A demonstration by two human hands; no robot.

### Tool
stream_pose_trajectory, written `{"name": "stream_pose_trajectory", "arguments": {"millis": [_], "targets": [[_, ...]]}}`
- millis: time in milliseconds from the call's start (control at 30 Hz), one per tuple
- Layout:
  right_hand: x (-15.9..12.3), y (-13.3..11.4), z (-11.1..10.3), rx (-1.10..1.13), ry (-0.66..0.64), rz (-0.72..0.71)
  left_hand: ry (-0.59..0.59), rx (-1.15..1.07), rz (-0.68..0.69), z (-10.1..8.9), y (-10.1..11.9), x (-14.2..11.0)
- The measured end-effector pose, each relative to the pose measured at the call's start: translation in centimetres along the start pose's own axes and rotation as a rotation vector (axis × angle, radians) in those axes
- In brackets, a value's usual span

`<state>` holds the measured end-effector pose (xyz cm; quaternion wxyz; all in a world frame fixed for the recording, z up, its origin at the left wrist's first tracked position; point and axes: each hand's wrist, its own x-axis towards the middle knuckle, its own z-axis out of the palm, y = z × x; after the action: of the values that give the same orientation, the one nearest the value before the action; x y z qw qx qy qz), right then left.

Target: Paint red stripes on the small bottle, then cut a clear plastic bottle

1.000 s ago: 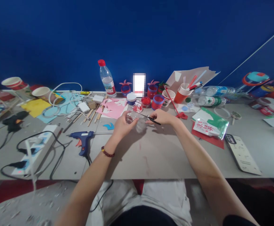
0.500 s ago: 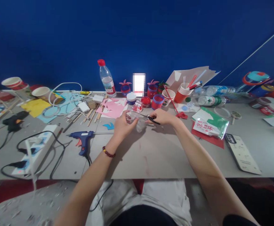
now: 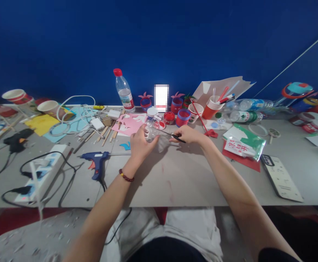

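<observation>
My left hand point(image 3: 142, 145) is closed around a clear plastic bottle piece point(image 3: 151, 131), with a loose see-through flap point(image 3: 163, 143) hanging towards my right hand. Black-handled scissors point(image 3: 178, 138) sit in my right hand point(image 3: 188, 134), fingers wrapped at the handles. Their blades point left and lie against the clear plastic; how wide they stand apart I cannot tell. Just behind are an open pot of red paint point(image 3: 169, 117) and a white-lidded jar point(image 3: 151, 113). A blue paper cutout point(image 3: 125, 146) lies left of my left hand.
A blue glue gun point(image 3: 95, 162) lies at left, its cord running near the power strip point(image 3: 42, 174). A red-capped bottle point(image 3: 124, 92) stands at the back. Right are paper cups point(image 3: 210, 109), a green sheet point(image 3: 239, 133) and a phone point(image 3: 281, 178).
My left hand and the plastic piece have shifted slightly left, and the plastic has turned a little. The scissors and my right hand stay nearly where they were.
</observation>
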<state>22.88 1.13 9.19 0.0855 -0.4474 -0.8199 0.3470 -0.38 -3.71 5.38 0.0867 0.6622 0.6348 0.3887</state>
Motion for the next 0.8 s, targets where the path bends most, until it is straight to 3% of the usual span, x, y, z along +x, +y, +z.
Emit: {"name": "stream_pose_trajectory", "arguments": {"millis": [467, 800], "targets": [[0.10, -0.31, 0.58, 0.046, -0.008, 0.043, -0.027, 0.096, 0.137, 0.50, -0.98, -0.09], [0.39, 0.04, 0.87, 0.006, 0.020, 0.009, 0.026, 0.112, 0.101, 0.75, -0.99, -0.24]]}}
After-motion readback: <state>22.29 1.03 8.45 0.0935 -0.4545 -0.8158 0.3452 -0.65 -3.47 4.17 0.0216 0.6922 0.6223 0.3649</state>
